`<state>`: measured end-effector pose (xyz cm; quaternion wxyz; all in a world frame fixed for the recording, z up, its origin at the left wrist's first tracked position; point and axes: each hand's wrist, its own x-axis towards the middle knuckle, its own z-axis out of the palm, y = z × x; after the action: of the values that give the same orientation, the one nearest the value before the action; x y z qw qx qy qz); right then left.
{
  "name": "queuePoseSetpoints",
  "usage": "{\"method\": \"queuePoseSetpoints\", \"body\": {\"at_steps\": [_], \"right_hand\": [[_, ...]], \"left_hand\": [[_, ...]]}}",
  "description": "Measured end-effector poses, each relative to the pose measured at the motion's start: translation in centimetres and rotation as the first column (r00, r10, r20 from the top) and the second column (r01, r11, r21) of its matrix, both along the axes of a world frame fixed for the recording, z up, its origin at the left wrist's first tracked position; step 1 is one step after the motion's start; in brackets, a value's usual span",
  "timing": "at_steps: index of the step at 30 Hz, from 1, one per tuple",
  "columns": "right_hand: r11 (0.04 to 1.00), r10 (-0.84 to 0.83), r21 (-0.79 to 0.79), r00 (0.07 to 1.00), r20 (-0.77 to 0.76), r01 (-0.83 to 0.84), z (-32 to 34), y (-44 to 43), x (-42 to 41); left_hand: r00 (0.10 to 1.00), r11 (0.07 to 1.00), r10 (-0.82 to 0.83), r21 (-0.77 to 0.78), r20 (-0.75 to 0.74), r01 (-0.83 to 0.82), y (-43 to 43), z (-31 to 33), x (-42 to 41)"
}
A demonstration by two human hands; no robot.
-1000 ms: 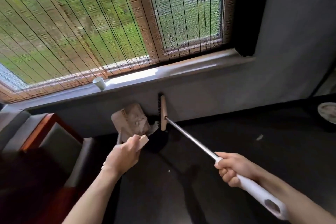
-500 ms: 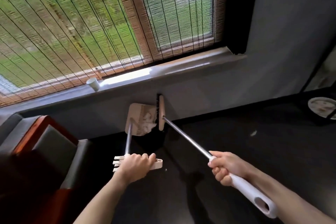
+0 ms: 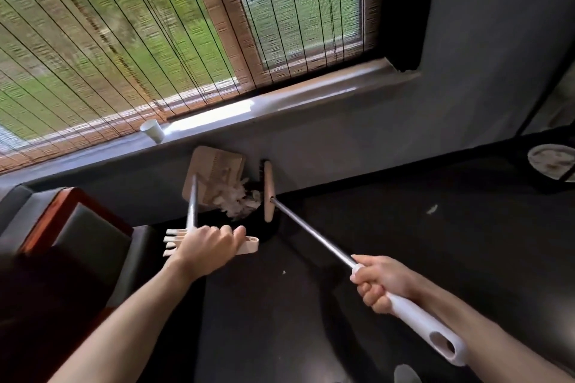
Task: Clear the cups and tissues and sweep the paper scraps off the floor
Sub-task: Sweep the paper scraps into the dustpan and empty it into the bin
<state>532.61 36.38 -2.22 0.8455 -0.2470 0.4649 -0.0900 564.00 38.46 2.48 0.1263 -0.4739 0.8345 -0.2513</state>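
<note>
wall [image 3: 342, 149] ahead, chair [image 3: 93, 227] left, floor [image 3: 404, 242] open

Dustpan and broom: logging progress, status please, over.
Left hand grips dustpan, right hand grips broom. Paper scraps heaped between pan and broom head, by the wall. Stray scrap on open floor; cup on sill.

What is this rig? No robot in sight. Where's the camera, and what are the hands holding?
No machine here: a person works bare-handed. Every picture comes from one wide-angle camera on their head, looking forward and down, so you see their own arms. The left hand grips the dustpan by its handle; the right hand grips the broom by its white grip. A pile of paper scraps lies on the dark floor between pan and broom head. One stray scrap lies further right. A cup sits on the window sill.
</note>
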Motion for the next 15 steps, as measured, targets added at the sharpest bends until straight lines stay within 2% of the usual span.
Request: {"method": "queuePoseSetpoints", "body": {"at_steps": [3,9,11,15], "right_hand": [[1.000,0.016,0.000,1.000,-0.011,-0.016,-0.4,0.3,0.1],[0.999,0.033,-0.028,0.998,-0.054,-0.035,-1.5,1.0,-0.7],[0.998,0.031,-0.051,0.997,-0.076,-0.035,-1.7,1.1,-1.1],[0.998,0.032,-0.059,0.995,-0.091,-0.037,-1.8,0.5,-1.8]], "left_hand": [[1.000,1.000,-0.001,0.013,0.030,0.001,0.5,-2.2,-0.6],[0.994,0.963,0.074,0.253,0.078,-0.091,0.7,-7.5,-3.6],[0.994,0.963,0.092,0.250,0.051,-0.102,-0.6,-6.2,-3.0],[0.996,0.990,0.089,0.114,-0.005,-0.087,-2.1,-1.5,-0.4]]}}
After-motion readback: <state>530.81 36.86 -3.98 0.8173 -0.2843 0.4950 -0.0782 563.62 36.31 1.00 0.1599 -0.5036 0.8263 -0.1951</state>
